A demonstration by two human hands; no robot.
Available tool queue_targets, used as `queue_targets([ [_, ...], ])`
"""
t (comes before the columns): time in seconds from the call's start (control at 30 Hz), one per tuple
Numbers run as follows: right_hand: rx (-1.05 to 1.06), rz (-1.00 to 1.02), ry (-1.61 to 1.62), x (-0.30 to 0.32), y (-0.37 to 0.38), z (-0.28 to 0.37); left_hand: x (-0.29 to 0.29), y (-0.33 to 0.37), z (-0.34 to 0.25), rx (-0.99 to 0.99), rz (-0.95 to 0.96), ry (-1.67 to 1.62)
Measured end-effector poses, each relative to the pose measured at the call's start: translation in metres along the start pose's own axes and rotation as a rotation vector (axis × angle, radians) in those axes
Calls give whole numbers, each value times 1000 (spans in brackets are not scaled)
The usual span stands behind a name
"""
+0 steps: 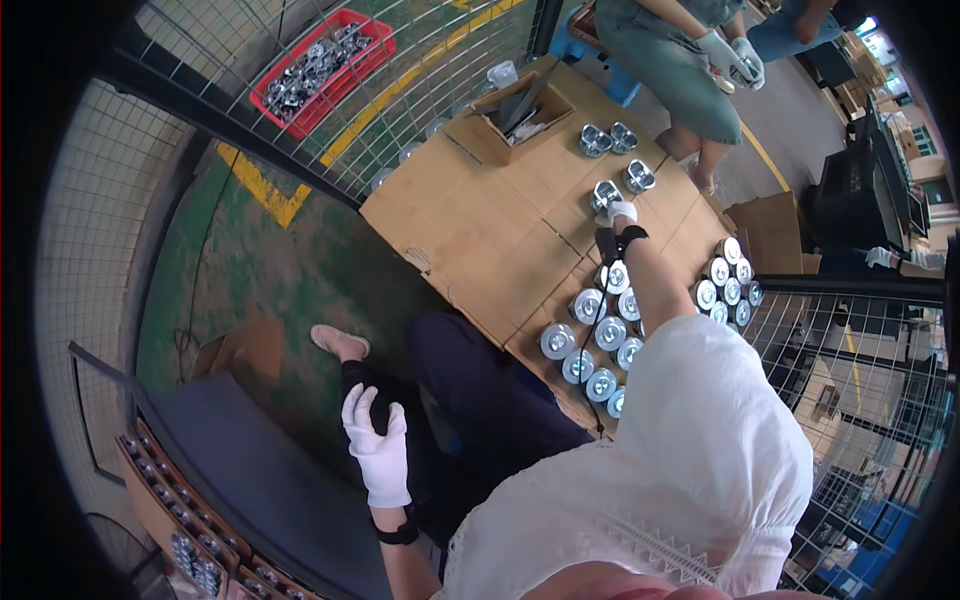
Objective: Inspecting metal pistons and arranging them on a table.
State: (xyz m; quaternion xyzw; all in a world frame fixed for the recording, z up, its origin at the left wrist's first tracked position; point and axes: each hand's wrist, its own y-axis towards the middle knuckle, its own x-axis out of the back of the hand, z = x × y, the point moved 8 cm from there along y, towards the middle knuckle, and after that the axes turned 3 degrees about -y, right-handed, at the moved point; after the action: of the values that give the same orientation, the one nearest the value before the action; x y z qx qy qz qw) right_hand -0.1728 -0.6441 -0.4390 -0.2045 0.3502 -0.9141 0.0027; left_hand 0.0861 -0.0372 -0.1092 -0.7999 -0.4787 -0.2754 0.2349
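Note:
My right hand (622, 212), in a white glove, reaches across the cardboard-covered table (470, 235) with its fingers closed on a metal piston (605, 193). Another piston (639, 177) stands just beyond it, and two more pistons (608, 140) sit farther back. Under my right arm several pistons (600, 340) stand in rows with their round tops up, partly hidden by the sleeve. A second group of pistons (728, 280) is at the table's right edge. My left hand (378, 445), gloved in white, hangs over my lap off the table, fingers apart and holding nothing.
A cardboard box (510, 125) with tools inside stands at the table's far edge. Beyond the wire mesh fence (420, 90), a red crate (380, 35) full of metal parts rests on the floor. Another person (670, 60) sits at the far right. Trays of parts (185, 490) are at lower left.

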Motion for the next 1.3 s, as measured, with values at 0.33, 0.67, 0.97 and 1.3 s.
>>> queue_targets([
  [0.33, 824, -28, -1021, 45, -138, -6, -21, -13, -17, -115, 56, 35],
  [0.67, 610, -33, -1018, 54, -211, -23, -30, -35, -39, -217, 125, 66],
  [0.97, 175, 879, 292, -13, -368, -9, -34, -64, -92, -539, 190, -109],
  [1.3, -5, 1406, 476, -55, -558, -37, -25, -76, -119, -592, 29, -251],
])
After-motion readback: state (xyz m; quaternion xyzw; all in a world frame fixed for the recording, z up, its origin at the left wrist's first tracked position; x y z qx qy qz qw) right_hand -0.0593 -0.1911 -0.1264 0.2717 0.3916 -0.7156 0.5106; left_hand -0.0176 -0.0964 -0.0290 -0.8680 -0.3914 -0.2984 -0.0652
